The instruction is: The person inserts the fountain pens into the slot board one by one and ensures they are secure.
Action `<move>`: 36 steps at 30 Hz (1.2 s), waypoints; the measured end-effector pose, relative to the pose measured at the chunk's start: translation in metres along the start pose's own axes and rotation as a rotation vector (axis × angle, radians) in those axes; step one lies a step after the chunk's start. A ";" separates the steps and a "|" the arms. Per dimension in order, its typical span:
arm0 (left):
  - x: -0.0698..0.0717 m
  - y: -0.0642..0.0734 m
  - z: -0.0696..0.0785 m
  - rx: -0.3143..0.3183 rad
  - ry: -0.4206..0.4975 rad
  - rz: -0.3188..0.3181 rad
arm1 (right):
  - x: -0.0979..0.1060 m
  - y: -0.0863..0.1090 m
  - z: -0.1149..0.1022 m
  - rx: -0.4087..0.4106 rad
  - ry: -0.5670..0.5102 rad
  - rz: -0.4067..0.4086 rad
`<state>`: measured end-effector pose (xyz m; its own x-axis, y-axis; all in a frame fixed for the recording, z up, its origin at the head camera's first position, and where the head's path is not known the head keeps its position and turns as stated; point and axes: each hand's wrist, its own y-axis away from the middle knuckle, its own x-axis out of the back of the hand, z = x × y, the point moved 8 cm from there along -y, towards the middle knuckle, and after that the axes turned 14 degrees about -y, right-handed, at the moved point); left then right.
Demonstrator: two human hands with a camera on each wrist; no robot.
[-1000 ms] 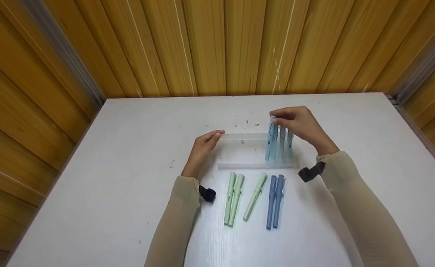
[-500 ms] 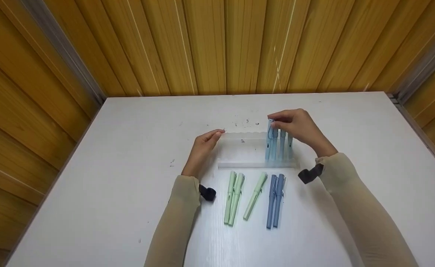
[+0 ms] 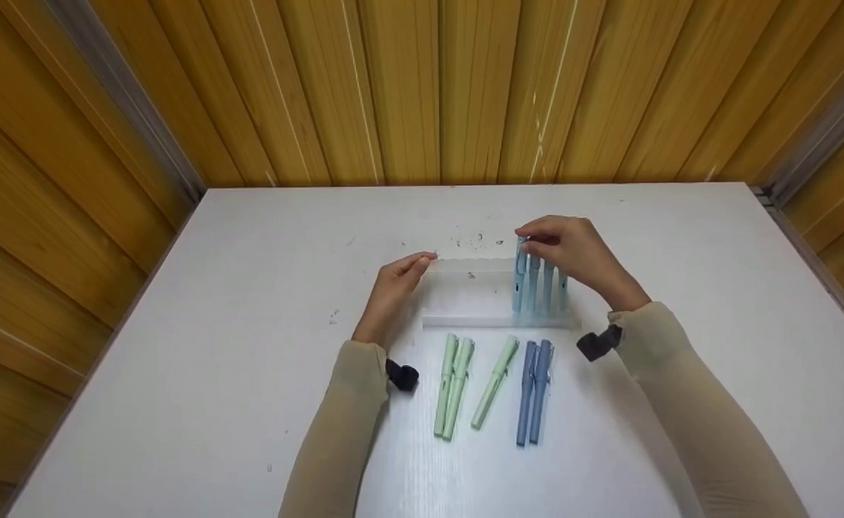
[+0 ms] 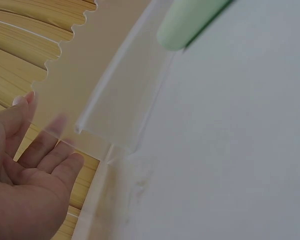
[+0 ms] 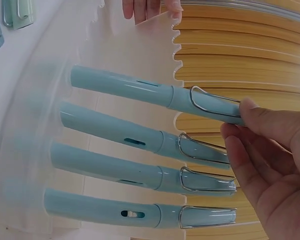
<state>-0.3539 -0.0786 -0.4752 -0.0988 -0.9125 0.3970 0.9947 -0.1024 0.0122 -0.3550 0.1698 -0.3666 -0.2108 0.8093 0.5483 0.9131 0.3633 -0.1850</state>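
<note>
Pen | pinched by right-hand grip | left-hand grip pinches rack

Nine pens, one rack, two hands

Room to pass lay over the broad tabletop left of the left sleeve, and above the clear pen stand between the left hand and four light-blue capped pens. Those pens and the right hand blocked its right end; three pale-green pens and two slate-blue pens lay across the near approach.
</note>
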 end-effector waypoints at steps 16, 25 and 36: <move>0.002 0.004 -0.003 0.008 0.001 0.002 | -0.006 0.005 -0.009 0.178 0.082 0.045; 0.002 0.003 -0.004 0.021 0.007 0.004 | -0.009 -0.001 -0.009 0.204 0.121 0.027; 0.000 0.001 0.000 0.015 0.028 -0.001 | -0.004 -0.009 0.000 0.150 0.108 0.002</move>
<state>-0.3533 -0.0790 -0.4755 -0.1008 -0.9232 0.3708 0.9948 -0.0980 0.0263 -0.3620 0.1633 -0.3674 -0.1629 0.7588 0.6306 0.8495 0.4329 -0.3015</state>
